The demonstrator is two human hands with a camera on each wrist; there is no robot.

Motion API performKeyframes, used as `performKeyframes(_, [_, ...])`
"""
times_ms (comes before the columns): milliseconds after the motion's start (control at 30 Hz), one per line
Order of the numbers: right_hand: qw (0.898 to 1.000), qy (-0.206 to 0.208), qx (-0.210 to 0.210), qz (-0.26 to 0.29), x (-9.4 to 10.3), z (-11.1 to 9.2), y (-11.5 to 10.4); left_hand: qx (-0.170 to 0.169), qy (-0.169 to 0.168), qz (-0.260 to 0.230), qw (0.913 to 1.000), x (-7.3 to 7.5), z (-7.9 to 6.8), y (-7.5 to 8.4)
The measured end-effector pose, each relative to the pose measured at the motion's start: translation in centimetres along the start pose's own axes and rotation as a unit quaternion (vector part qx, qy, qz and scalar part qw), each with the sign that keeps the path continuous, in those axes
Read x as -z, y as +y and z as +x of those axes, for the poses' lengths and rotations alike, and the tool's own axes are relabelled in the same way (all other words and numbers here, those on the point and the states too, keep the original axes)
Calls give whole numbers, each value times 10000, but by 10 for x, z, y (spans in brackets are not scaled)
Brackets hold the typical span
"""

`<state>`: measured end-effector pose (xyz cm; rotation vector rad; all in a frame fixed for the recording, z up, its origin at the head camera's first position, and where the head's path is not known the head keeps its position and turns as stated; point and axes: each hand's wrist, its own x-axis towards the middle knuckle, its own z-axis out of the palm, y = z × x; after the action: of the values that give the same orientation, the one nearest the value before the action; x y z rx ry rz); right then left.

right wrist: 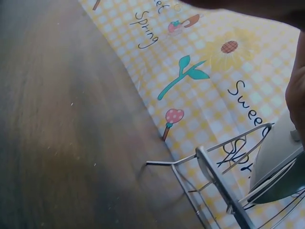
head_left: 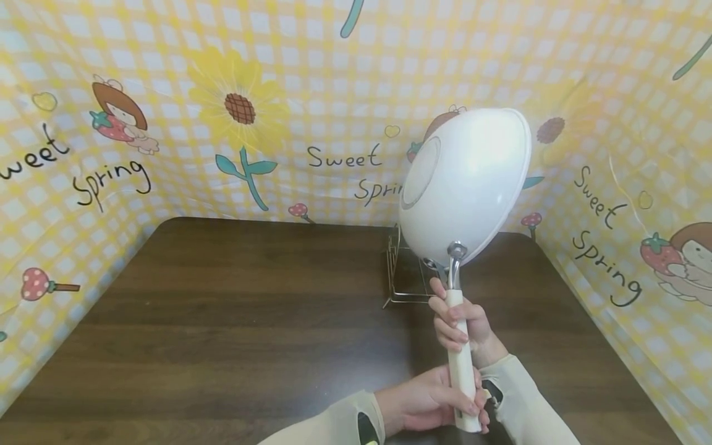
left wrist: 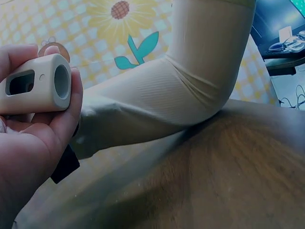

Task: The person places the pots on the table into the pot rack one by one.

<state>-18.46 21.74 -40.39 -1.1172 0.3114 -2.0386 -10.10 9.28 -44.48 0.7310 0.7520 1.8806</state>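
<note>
A white wok (head_left: 470, 185) is held up and tilted, its rounded outside and round base facing me. My right hand (head_left: 467, 321) grips the upper part of its pale handle (head_left: 460, 364), below the metal neck. Lower down, my left hand (head_left: 425, 395) holds the end of the same handle. In the left wrist view the slotted handle end (left wrist: 38, 83) lies between the fingers and thumb of that hand (left wrist: 33, 152). Only dark, blurred parts of my right hand (right wrist: 295, 95) show in the right wrist view. The inside of the wok is hidden in the head view.
Behind the wok a silver wire rack (head_left: 408, 298) stands on the dark wooden table (head_left: 222, 321). In the right wrist view a rounded, pale thing with a grey-green side (right wrist: 279, 176) overlaps the rack. A yellow checked cloth (head_left: 334, 80) hangs around the table's back and sides.
</note>
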Motion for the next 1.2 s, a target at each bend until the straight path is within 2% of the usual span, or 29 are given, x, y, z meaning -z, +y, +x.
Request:
performKeyframes(267, [9999,-35,-91,-101,8,-9,4,85,7,29,10000,4,-1,-6])
performKeyframes(500, [9997,39,-200,-95,11,-15,9,379,-9,49,9993,6,-3,-9])
performKeyframes(600, [9997,45,-207,-101,12,-16,9,390,9,92,9992,7,-3,-11])
performKeyframes(1000, [9989,75,-290,-363,18,-23,9,443,447,122,9979,12,-4,-14])
performKeyframes(1200, [9971,189,-410,-616,20,-27,9,654,581,271,9958,17,-5,-15])
